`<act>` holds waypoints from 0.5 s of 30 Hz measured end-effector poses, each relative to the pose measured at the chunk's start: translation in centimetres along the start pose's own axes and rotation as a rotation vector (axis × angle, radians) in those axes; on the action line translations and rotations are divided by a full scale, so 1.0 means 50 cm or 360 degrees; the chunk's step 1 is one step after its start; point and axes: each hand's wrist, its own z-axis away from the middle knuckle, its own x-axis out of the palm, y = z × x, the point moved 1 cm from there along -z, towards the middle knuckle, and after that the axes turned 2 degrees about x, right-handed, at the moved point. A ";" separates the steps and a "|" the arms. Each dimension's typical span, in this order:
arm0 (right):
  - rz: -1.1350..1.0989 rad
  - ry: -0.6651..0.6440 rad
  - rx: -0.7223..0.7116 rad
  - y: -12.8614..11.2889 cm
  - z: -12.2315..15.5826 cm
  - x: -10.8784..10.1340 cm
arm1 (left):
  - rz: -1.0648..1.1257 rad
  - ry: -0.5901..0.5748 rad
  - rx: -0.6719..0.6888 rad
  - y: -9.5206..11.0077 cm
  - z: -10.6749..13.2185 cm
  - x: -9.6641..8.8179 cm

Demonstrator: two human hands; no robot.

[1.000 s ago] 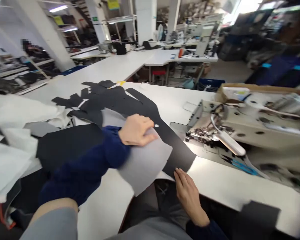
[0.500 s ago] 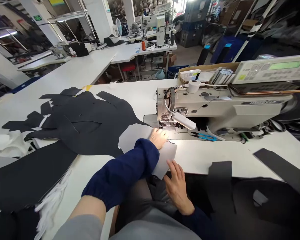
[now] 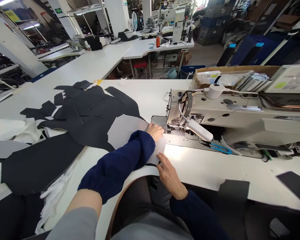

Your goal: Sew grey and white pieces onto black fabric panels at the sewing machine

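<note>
A grey fabric piece (image 3: 122,131) lies partly over a large black cut fabric sheet (image 3: 97,116) on the white table. My left hand (image 3: 155,131) presses flat on the grey piece's edge, just in front of the sewing machine's presser foot (image 3: 176,125). My right hand (image 3: 169,175) pinches the piece's near corner with its fingertips. My navy left sleeve covers part of the grey piece. The needle area is lit and partly hidden by the machine's lamp (image 3: 199,130).
The industrial sewing machine (image 3: 230,115) stands to the right, with blue-handled scissors (image 3: 221,149) at its base. Black strips (image 3: 233,193) hang over the table's near edge. White and black fabric (image 3: 5,128) is piled at left. Further sewing tables stand behind.
Since the earliest frame, the grey piece has moved from the black sheet's middle to the machine, with both hands on it. My view has swung right, bringing the whole machine head into sight.
</note>
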 end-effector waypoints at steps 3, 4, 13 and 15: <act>0.0039 -0.0045 -0.0098 0.001 0.001 0.001 | 0.0063 -0.0114 0.0034 -0.009 -0.008 0.005; 0.0048 -0.0065 -0.0110 0.002 0.001 0.002 | 0.0079 -0.0149 0.0031 -0.010 -0.010 0.005; 0.0175 -0.0082 -0.0114 0.053 -0.021 0.015 | 0.0094 -0.0136 0.0006 -0.008 -0.067 -0.011; 0.0194 -0.0065 -0.0117 0.065 -0.027 0.015 | 0.0092 -0.0135 0.0019 -0.008 -0.086 -0.009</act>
